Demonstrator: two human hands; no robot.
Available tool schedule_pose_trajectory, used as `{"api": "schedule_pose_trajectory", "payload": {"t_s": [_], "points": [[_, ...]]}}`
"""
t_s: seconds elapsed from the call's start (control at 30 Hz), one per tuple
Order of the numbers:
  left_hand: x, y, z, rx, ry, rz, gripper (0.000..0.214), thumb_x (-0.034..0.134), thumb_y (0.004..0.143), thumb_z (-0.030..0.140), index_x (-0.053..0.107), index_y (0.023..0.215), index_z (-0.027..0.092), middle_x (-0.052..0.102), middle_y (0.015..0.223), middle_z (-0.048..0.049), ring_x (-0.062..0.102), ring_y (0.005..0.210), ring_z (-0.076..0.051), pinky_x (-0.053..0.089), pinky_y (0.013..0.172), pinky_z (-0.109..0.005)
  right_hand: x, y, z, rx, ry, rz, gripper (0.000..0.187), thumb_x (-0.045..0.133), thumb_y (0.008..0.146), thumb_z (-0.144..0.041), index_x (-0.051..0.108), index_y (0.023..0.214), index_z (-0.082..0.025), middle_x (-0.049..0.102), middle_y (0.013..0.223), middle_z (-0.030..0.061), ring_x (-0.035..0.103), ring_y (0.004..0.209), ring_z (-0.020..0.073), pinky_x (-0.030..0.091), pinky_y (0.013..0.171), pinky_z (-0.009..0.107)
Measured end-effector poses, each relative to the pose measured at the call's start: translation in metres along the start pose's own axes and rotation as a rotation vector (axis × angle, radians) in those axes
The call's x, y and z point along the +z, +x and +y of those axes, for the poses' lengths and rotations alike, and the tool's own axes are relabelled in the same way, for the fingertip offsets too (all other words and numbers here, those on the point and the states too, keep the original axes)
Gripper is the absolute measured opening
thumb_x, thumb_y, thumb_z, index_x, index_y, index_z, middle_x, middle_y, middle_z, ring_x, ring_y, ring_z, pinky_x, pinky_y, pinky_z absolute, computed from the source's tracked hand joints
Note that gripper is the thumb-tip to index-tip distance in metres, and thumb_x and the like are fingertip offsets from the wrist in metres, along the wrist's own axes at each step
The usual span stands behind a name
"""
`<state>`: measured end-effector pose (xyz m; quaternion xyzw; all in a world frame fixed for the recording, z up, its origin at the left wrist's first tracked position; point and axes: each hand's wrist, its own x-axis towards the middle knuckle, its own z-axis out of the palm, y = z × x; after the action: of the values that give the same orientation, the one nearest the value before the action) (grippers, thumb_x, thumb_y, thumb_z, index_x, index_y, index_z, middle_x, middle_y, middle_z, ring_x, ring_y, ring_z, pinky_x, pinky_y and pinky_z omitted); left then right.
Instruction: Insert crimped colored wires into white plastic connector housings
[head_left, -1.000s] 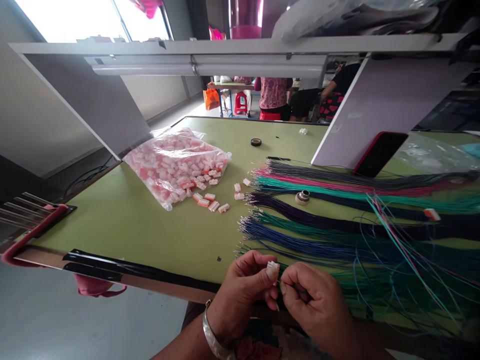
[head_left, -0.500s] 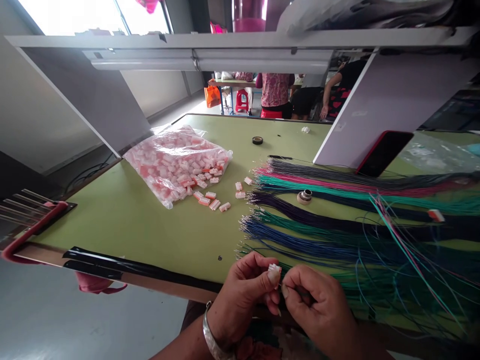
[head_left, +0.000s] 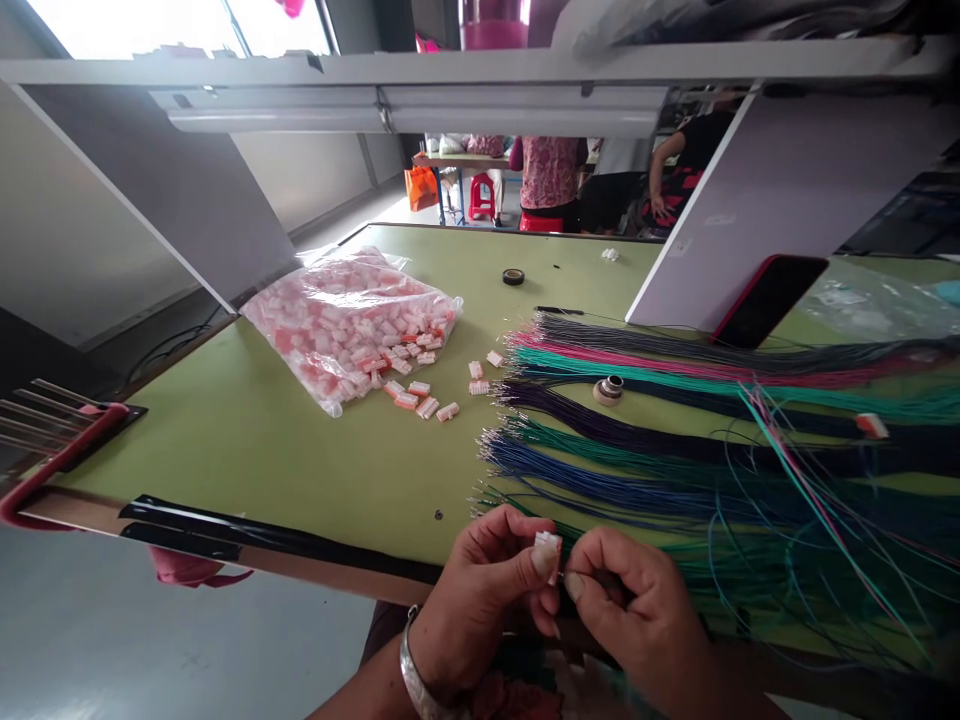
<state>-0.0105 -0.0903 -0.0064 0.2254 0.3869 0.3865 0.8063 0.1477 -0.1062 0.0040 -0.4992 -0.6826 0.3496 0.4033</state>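
Observation:
My left hand [head_left: 487, 590] pinches a small white plastic connector [head_left: 547, 544] between thumb and fingertips at the near edge of the green table [head_left: 300, 450]. My right hand [head_left: 637, 610] is closed right beside it, fingertips pressed together on a thin wire end that is too small to make out clearly. Bundles of coloured wires [head_left: 675, 440] in blue, green, purple, pink and black fan out across the table to the right of my hands.
A clear bag of pink-white connectors [head_left: 349, 325] lies at the left, with several loose ones [head_left: 431, 398] spilled beside it. A metal ring [head_left: 607, 390], a tape roll [head_left: 513, 277], a red-cased phone [head_left: 765, 300] and slanted white panels stand further back. People are behind the table.
Both hands stay together at the table's near edge with the connector; only the view has shifted slightly.

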Motion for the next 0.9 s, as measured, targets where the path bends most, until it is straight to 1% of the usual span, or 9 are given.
{"api": "schedule_pose_trajectory", "payload": {"t_s": [0.07,0.17,0.33,0.4,0.53,0.63,0.7,0.8,0.9], "points": [[0.0003,-0.0001,0.0011,-0.012,-0.043,0.011,0.028,0.080,0.071,0.029,0.063,0.088,0.015,0.064,0.061,0.0008,0.056,0.047,-0.008,0.049,0.044,-0.019,-0.0003,-0.0011,0.0015,0.008,-0.011,0.023,0.023,0.050,0.083,-0.017,0.050,0.060,-0.019,0.054,0.051,-0.0040,0.042,0.042,0.0064,0.034,0.040,0.016],[0.0003,0.0000,0.0026,-0.026,-0.047,0.011,0.027,0.080,0.071,0.028,0.064,0.089,0.014,0.064,0.062,0.0007,0.056,0.047,-0.008,0.049,0.043,-0.019,-0.0004,-0.0016,0.0011,-0.040,-0.073,0.069,0.021,0.052,0.080,-0.013,0.050,0.059,-0.019,0.050,0.049,-0.0053,0.038,0.042,0.0060,0.032,0.040,0.016],[-0.0015,0.0014,0.0007,-0.030,0.001,-0.011,0.027,0.078,0.074,0.031,0.062,0.089,0.016,0.063,0.056,0.0016,0.055,0.044,-0.008,0.047,0.044,-0.018,-0.0007,0.0012,-0.0043,-0.129,-0.062,0.025,0.020,0.049,0.081,-0.009,0.050,0.063,-0.018,0.055,0.052,-0.0052,0.044,0.044,0.0053,0.035,0.044,0.015],[-0.0021,0.0017,-0.0010,-0.019,0.028,-0.030,0.026,0.078,0.075,0.032,0.061,0.088,0.017,0.063,0.055,0.0020,0.055,0.044,-0.008,0.047,0.045,-0.018,-0.0009,0.0013,-0.0046,-0.119,-0.023,0.009,0.021,0.049,0.082,-0.009,0.048,0.063,-0.019,0.057,0.052,-0.0053,0.044,0.043,0.0050,0.035,0.043,0.014],[-0.0006,-0.0005,-0.0033,0.031,0.085,-0.023,0.028,0.079,0.074,0.032,0.060,0.087,0.017,0.063,0.055,0.0029,0.056,0.045,-0.008,0.048,0.046,-0.019,0.0003,-0.0033,0.0002,-0.016,0.035,-0.005,0.025,0.050,0.085,-0.014,0.045,0.062,-0.020,0.052,0.050,-0.0060,0.043,0.042,0.0054,0.033,0.040,0.014],[0.0027,-0.0025,-0.0039,0.089,0.091,-0.014,0.028,0.080,0.073,0.030,0.060,0.087,0.016,0.063,0.057,0.0028,0.056,0.045,-0.007,0.047,0.046,-0.018,0.0024,-0.0072,0.0037,-0.056,-0.008,0.033,0.023,0.052,0.083,-0.013,0.046,0.062,-0.020,0.051,0.051,-0.0057,0.045,0.045,0.0063,0.035,0.043,0.015],[0.0042,-0.0024,-0.0039,0.079,0.076,-0.025,0.028,0.079,0.073,0.031,0.059,0.087,0.017,0.063,0.056,0.0028,0.056,0.045,-0.008,0.046,0.045,-0.018,0.0032,-0.0076,0.0037,-0.101,-0.032,0.054,0.022,0.053,0.082,-0.012,0.047,0.063,-0.020,0.052,0.052,-0.0058,0.046,0.045,0.0065,0.036,0.045,0.016],[0.0041,-0.0004,-0.0025,0.023,0.042,-0.025,0.026,0.077,0.075,0.033,0.059,0.086,0.017,0.062,0.054,0.0023,0.055,0.044,-0.008,0.046,0.044,-0.018,0.0022,-0.0052,0.0015,-0.057,0.027,0.012,0.022,0.051,0.086,-0.013,0.048,0.065,-0.020,0.057,0.054,-0.0052,0.050,0.047,0.0071,0.039,0.047,0.016],[0.0023,0.0010,0.0004,0.010,0.018,-0.008,0.027,0.078,0.074,0.032,0.061,0.088,0.016,0.063,0.057,0.0015,0.055,0.045,-0.008,0.048,0.046,-0.019,-0.0010,-0.0033,0.0009,0.005,0.124,-0.090,0.020,0.046,0.092,-0.016,0.051,0.073,-0.020,0.063,0.065,-0.0023,0.057,0.057,0.0096,0.045,0.055,0.018]]}}
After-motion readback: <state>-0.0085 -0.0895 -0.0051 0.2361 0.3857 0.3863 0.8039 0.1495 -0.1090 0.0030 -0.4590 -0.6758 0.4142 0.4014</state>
